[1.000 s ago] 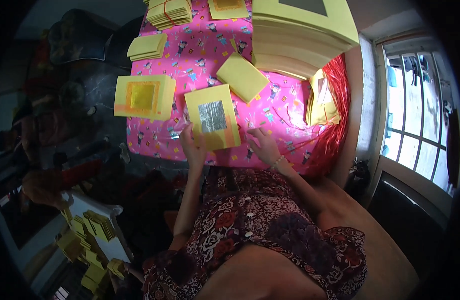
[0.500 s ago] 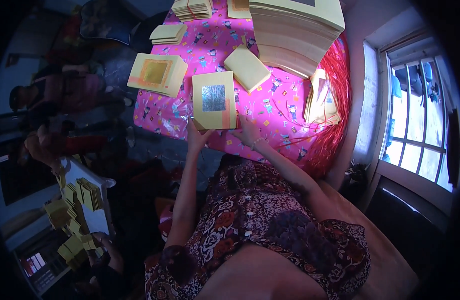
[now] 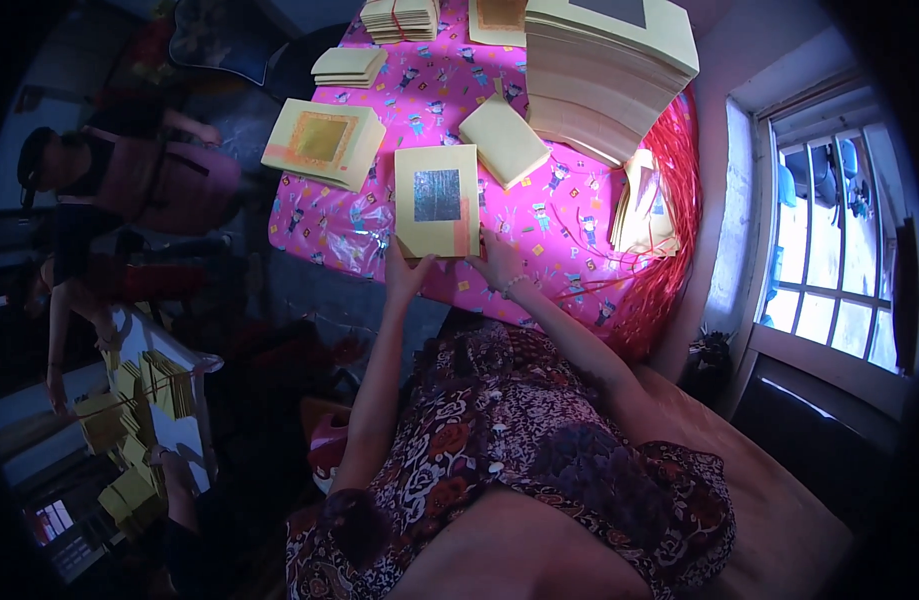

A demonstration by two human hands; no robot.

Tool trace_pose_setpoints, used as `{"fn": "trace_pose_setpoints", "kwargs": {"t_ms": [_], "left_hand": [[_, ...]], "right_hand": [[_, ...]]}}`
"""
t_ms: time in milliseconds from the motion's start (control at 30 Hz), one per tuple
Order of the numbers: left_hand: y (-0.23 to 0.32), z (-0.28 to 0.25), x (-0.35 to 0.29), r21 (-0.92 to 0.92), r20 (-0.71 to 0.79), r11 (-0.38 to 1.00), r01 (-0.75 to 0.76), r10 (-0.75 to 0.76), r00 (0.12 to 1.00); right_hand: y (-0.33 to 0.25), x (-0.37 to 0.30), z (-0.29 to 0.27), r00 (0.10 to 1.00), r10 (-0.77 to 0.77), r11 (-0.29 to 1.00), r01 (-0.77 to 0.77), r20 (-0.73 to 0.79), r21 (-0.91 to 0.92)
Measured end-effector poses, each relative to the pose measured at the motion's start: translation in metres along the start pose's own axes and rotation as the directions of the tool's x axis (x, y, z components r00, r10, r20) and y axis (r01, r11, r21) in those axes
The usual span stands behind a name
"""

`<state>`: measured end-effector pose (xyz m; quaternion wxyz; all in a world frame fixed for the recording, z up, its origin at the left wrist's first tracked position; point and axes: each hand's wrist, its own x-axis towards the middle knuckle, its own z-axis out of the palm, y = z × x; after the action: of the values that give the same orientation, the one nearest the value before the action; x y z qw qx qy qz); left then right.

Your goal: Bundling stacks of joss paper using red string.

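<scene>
A stack of yellow joss paper (image 3: 436, 195) with a silver foil square and a reddish patch lies near the front edge of the pink-covered table. My left hand (image 3: 408, 268) grips its lower left corner, thumb along the near edge. At the lower right corner, the fingers of my right hand (image 3: 497, 264) press against the side; a bracelet circles that wrist. Left of it sits a stack with a gold foil square (image 3: 322, 138). A plain yellow stack (image 3: 503, 142) lies tilted just to the right. The undersides of my fingers are hidden.
A tall pile of yellow paper (image 3: 599, 95) stands at the back right. Red plastic strings (image 3: 669, 250) hang over the table's right side, beside another paper bundle (image 3: 644, 210). Tied stacks (image 3: 399, 20) lie at the back. People work at a white table (image 3: 184, 430) on the left.
My right hand has come in against the stack's right corner. My left hand keeps its grip. The whole view has shifted slightly, and the people at the left have moved their arms.
</scene>
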<state>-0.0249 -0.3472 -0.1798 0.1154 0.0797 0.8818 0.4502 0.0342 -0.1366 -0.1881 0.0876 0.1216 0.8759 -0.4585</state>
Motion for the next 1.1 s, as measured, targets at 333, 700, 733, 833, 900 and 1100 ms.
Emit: {"fn": "trace_pose_setpoints", "kwargs": {"t_ms": [333,700,733,833,900,1100], "left_hand": [[0.042,-0.031,0.003,0.420,0.137,0.817,-0.396,0.374,0.917],[0.032,-0.021,0.035,0.333,0.349,0.785,-0.523,0.412,0.841],[0.031,-0.024,0.037,0.293,0.355,0.801,-0.522,0.415,0.838],[0.028,-0.030,0.050,0.190,0.410,0.837,-0.514,0.408,0.816],[0.025,-0.031,0.057,0.146,0.434,0.859,-0.490,0.389,0.812],[0.024,-0.032,0.067,0.081,0.530,0.912,-0.402,0.302,0.792]], "right_hand": [[-0.025,-0.002,-0.028,0.939,-0.342,0.883,0.304,-0.046,-0.358],[-0.011,0.018,-0.017,0.889,-0.438,0.757,0.444,0.133,-0.479],[-0.010,0.021,-0.021,0.887,-0.431,0.779,0.458,0.165,-0.428],[-0.010,0.029,-0.027,0.889,-0.399,0.820,0.456,0.224,-0.345],[-0.013,0.032,-0.032,0.892,-0.376,0.839,0.443,0.251,-0.318],[-0.017,0.037,-0.034,0.899,-0.325,0.815,0.424,0.295,-0.395]]}}
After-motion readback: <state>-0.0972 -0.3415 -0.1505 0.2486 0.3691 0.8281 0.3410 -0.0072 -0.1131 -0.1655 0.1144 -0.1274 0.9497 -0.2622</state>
